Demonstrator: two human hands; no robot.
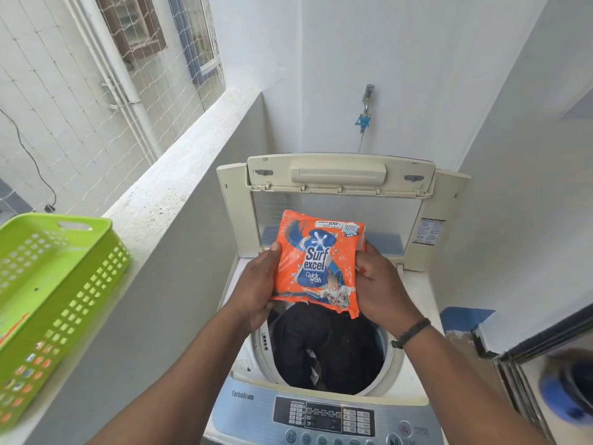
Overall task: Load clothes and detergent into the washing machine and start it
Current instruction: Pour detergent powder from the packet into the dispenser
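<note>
An orange detergent packet (317, 261) with blue print is held flat over the open top-loading washing machine (417, 290). My left hand (256, 284) grips its left edge and my right hand (380, 284) grips its right edge. Below the packet, dark clothes (333, 348) fill the drum. The machine's lid (340, 175) stands folded up at the back. Its control panel (324, 419) with buttons runs along the front edge.
A green perforated basket (54, 284) sits on the concrete ledge (179, 162) to the left. A tap (365, 107) with a hose is on the back wall. A metal unit with a blue object (564, 387) stands at the right.
</note>
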